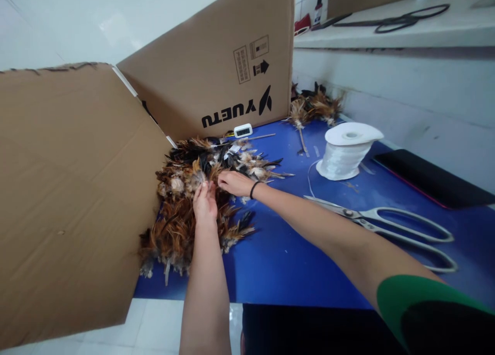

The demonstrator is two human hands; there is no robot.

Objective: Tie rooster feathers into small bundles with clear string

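A thick pile of brown, black and whitish feathers lies at the left of the blue table. Over its middle, my left hand pinches a small greyish-brown feather tuft between thumb and fingertips. Just to the right, my right hand, with a black band at the wrist, has its fingers curled together among the feathers; what its fingertips grip is too small to tell. The two hands are close together, nearly touching.
Cardboard panels stand behind and left of the pile. A small white display sits behind it. To the right on the blue table are a white ribbon spool, large scissors, a black flat object and more feathers.
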